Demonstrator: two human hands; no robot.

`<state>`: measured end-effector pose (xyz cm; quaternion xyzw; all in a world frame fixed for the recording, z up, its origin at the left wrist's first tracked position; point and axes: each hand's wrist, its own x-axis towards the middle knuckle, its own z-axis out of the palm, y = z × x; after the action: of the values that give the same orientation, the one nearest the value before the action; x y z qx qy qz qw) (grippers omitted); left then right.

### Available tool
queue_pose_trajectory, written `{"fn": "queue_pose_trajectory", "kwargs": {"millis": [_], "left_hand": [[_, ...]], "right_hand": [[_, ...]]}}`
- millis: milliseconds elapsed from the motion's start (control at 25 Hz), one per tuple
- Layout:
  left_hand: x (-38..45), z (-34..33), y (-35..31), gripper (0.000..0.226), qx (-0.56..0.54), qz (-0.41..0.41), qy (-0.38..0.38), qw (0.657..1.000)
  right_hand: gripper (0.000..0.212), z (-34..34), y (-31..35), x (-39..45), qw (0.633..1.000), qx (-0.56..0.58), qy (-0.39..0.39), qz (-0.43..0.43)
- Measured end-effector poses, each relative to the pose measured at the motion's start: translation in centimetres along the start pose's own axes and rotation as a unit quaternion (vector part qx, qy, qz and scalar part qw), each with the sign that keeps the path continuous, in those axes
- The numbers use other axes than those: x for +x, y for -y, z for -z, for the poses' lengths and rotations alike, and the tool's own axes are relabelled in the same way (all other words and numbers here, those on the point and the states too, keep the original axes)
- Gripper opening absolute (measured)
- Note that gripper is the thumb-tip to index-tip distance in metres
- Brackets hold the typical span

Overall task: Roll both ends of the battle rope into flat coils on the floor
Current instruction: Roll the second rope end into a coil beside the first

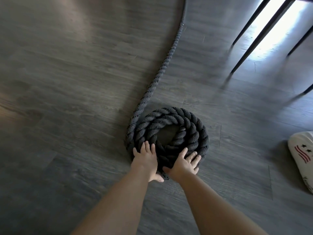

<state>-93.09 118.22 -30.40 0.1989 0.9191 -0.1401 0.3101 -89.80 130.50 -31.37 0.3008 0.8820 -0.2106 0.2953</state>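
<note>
- Rope [166, 138] wound in flat coil on grey floor [67, 99], just below frame centre; loose length leaving coil at 10 o'clock, running off toward 12.
- Left hand [147, 161] flat, fingers spread, on coil rim at 7 o'clock.
- Right hand [183, 164] flat, fingers spread, on rim at 5 o'clock.
- Chair legs [250, 43] at 2 o'clock; patterned cushion [303, 155] at 3.

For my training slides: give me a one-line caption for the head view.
Both hands, left and right, press flat on a rope coil on the floor.
</note>
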Motion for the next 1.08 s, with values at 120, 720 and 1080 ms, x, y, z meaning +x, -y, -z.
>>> {"fn": "queue_pose_trajectory", "kwargs": {"millis": [120, 720, 1080], "left_hand": [[0.5, 2.1, 0.2, 0.135, 0.029, -0.038, 0.025, 0.999], [11.0, 9.1, 8.0, 0.168, 0.436, -0.281, -0.027, 0.855], [14.0, 8.7, 12.2, 0.165, 0.317, -0.310, -0.072, 0.894]], "right_hand": [[0.128, 0.5, 0.7, 0.9, 0.999, -0.024, 0.024, -0.016], [0.110, 1.6, 2.3, 3.0, 0.988, -0.138, 0.064, 0.036], [0.104, 5.6, 3.6, 6.4, 0.980, -0.182, 0.033, 0.081]]}}
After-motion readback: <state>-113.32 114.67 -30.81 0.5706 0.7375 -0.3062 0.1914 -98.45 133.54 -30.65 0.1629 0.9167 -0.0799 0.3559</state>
